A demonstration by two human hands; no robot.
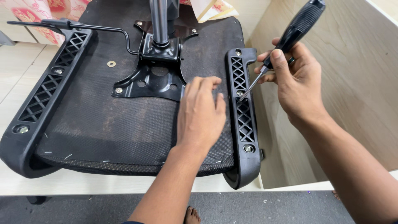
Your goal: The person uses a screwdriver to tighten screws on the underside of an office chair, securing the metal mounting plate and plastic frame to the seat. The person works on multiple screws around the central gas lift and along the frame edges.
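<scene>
Looks like a furniture assembly workshop: an upturned office chair seat (124,124) lies on a pale worktop (124,184), with bare wood-grain panels (352,95) at right.

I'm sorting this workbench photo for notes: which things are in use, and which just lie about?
In use: black-handled screwdriver in right hand; black plastic lattice armrest bracket; left hand on upturned black fabric chair seat.
Lying about: loose metal washer; patterned cloth.
</scene>
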